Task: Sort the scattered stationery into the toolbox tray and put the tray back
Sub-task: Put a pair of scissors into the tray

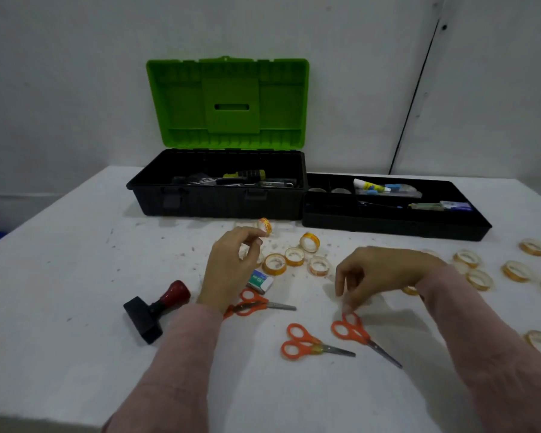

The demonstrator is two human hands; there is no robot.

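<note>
Orange plastic is catching our eye first: we are counting three pairs of small orange-handled scissors (314,342) lying flat on the white worktop (60,276). Our right hand (384,271) is hanging over the right-hand pair, its fingertips (346,307) just reaching the upper handle loop. The grip is narrow, and we cannot tell whether it is pinching the loop. Our left hand (228,267) is hovering with thumb and forefinger curling close together. A pale ring is showing inside that grip, but it is too blurred for us to tell whether anything is being held. The left wrist is covering the handles of the third pair, and the hand is overlapping a small white and blue box (260,281).

We are counting clear tape rolls with yellow cores (275,264): five clustering between our hands and the box, six scattering to the right, and one more peeking from behind the right wrist. One black stamp with a red knob handle (156,310) is lying tipped over beside the left forearm.

At the back, the black plastic toolbox (216,201) is standing open with its bright green lid (228,101) raised and metal tools lying inside. The black compartment tray (394,228) is sitting on the worktop against the toolbox's right side, holding a white glue tube (367,185), two tape rolls and a few small items we are not making out.
</note>
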